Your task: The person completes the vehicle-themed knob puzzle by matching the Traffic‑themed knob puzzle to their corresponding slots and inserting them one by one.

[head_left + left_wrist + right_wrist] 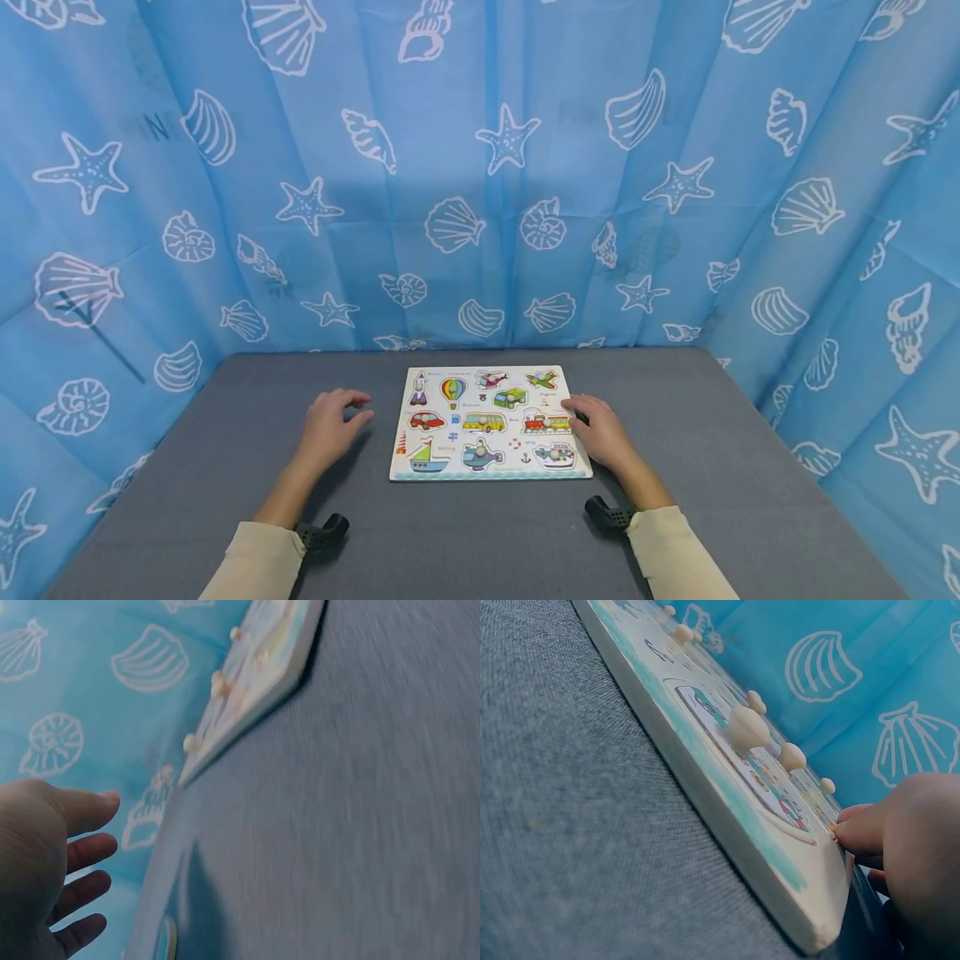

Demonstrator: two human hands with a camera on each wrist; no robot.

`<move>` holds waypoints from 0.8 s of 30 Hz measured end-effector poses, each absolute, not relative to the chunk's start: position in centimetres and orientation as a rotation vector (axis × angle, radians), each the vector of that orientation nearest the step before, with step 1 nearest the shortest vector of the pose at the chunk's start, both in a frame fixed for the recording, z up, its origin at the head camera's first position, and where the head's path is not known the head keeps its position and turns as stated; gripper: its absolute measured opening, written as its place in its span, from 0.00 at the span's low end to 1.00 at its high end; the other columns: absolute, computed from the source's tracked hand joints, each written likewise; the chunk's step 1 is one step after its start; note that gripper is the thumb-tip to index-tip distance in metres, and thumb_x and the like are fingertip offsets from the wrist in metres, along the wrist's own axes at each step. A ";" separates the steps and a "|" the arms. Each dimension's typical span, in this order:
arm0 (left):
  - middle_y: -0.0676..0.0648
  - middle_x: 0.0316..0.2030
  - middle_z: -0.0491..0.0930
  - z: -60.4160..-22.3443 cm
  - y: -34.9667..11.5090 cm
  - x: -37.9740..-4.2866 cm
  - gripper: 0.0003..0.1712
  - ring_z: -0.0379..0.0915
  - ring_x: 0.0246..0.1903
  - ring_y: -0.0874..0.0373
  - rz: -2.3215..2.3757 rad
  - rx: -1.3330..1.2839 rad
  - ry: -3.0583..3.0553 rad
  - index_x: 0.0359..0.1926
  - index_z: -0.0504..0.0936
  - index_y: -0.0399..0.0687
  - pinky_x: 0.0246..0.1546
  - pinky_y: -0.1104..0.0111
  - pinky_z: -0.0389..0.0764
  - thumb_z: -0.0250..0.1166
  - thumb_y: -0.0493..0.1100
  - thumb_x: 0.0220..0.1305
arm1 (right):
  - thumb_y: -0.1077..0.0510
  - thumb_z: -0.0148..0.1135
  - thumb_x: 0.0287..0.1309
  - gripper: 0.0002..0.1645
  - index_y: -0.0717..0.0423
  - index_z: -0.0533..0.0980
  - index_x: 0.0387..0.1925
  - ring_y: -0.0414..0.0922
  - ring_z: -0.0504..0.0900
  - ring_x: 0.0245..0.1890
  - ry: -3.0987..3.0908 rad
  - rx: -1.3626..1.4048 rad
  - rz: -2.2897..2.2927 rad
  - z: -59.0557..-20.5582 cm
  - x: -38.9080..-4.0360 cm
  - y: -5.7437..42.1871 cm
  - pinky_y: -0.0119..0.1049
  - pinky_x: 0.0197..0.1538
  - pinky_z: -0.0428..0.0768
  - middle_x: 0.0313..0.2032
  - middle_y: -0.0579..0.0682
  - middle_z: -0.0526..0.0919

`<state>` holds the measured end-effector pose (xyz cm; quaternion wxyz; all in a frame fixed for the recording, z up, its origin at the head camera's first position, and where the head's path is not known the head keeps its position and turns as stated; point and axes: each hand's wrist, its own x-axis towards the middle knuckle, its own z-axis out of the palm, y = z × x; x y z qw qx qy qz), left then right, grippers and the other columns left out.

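A wooden peg puzzle board (450,380) lies flat on the table, its vehicle pieces seated in their spaces. Round wooden knobs stand up from the pieces, such as the ship piece (705,712). At the board's right edge, my right hand (602,429) grips the rim near the train piece (546,423). The right wrist view has that thumb (862,829) on the board's top, with other fingers partly hidden past the edge. To the left of the board, apart from it, my left hand (333,425) hovers with loosely bent fingers and nothing in them.
A grey cloth covers the table (480,542). Behind it and along both sides hangs a blue curtain (465,275) with white shells and starfish. Each wrist wears a black band with a camera mount, the left one (324,532) and the right one (607,512).
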<state>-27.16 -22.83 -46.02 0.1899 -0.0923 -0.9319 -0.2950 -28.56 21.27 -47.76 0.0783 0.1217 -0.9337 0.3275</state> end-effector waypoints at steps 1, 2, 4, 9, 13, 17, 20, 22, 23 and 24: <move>0.44 0.40 0.80 -46.1 -23.2 -27.0 0.13 0.72 0.43 0.45 -0.823 -0.254 -2.624 0.46 0.84 0.42 0.45 0.48 0.69 0.69 0.41 0.61 | 0.66 0.57 0.64 0.20 0.65 0.76 0.57 0.65 0.61 0.66 -2.795 0.362 0.981 -47.8 -28.6 21.3 0.62 0.64 0.57 0.62 0.66 0.71; 0.44 0.39 0.80 -46.2 -23.6 -26.8 0.13 0.72 0.43 0.45 -0.813 -0.251 -2.629 0.46 0.84 0.42 0.45 0.48 0.69 0.69 0.40 0.61 | 0.66 0.57 0.64 0.20 0.65 0.76 0.57 0.65 0.61 0.66 -2.795 0.362 0.981 -47.7 -28.6 21.3 0.62 0.64 0.57 0.62 0.66 0.71; 0.44 0.39 0.80 -46.4 -24.4 -26.5 0.13 0.72 0.42 0.45 -0.795 -0.240 -2.641 0.46 0.84 0.41 0.44 0.48 0.70 0.69 0.40 0.61 | 0.66 0.57 0.64 0.20 0.65 0.76 0.57 0.65 0.61 0.66 -2.796 0.356 0.980 -47.7 -28.6 21.2 0.62 0.65 0.57 0.62 0.65 0.71; 0.43 0.40 0.81 -46.9 -26.2 -25.8 0.14 0.73 0.42 0.46 -0.764 -0.246 -2.690 0.47 0.84 0.41 0.43 0.48 0.71 0.69 0.40 0.61 | 0.66 0.56 0.64 0.20 0.65 0.76 0.57 0.64 0.61 0.66 -2.802 0.342 0.969 -47.7 -28.6 21.1 0.62 0.65 0.57 0.62 0.65 0.71; 0.44 0.41 0.81 -47.1 -27.2 -25.3 0.15 0.73 0.41 0.47 -0.774 -0.264 -2.737 0.47 0.84 0.41 0.39 0.49 0.72 0.69 0.41 0.60 | 0.66 0.56 0.64 0.20 0.65 0.76 0.57 0.65 0.61 0.66 -2.800 0.338 0.972 -47.7 -28.5 21.1 0.62 0.65 0.58 0.62 0.65 0.71; 0.44 0.42 0.80 -47.3 -28.0 -25.1 0.15 0.72 0.40 0.49 -0.769 -0.246 -2.777 0.48 0.84 0.43 0.39 0.51 0.72 0.69 0.42 0.61 | 0.66 0.57 0.64 0.20 0.65 0.76 0.57 0.64 0.61 0.66 -2.798 0.336 0.972 -47.6 -28.5 21.1 0.62 0.65 0.58 0.62 0.65 0.71; 0.45 0.41 0.80 -47.3 -28.4 -25.0 0.15 0.71 0.40 0.49 -0.755 -0.241 -2.792 0.48 0.84 0.43 0.38 0.52 0.71 0.69 0.43 0.61 | 0.66 0.57 0.64 0.20 0.65 0.76 0.57 0.64 0.61 0.66 -2.800 0.331 0.973 -47.6 -28.4 21.1 0.62 0.65 0.58 0.62 0.65 0.71; 0.45 0.39 0.79 -47.3 -28.6 -24.9 0.15 0.71 0.39 0.50 -0.745 -0.248 -2.799 0.47 0.84 0.42 0.37 0.53 0.71 0.70 0.42 0.60 | 0.66 0.56 0.64 0.20 0.65 0.76 0.57 0.65 0.61 0.66 -2.804 0.330 0.971 -47.7 -28.4 21.1 0.62 0.64 0.58 0.62 0.65 0.71; 0.46 0.39 0.79 -47.3 -28.7 -24.9 0.15 0.71 0.38 0.50 -0.744 -0.251 -2.800 0.47 0.84 0.42 0.36 0.53 0.71 0.70 0.42 0.59 | 0.66 0.56 0.64 0.20 0.65 0.76 0.57 0.64 0.61 0.66 -2.805 0.328 0.972 -47.7 -28.4 21.1 0.62 0.64 0.58 0.62 0.65 0.71; 0.46 0.38 0.79 -47.3 -28.9 -24.8 0.15 0.71 0.38 0.50 -0.744 -0.255 -2.801 0.46 0.84 0.42 0.36 0.53 0.71 0.71 0.41 0.59 | 0.66 0.56 0.64 0.20 0.65 0.76 0.57 0.64 0.61 0.66 -2.806 0.327 0.972 -47.7 -28.4 21.1 0.62 0.64 0.58 0.62 0.65 0.71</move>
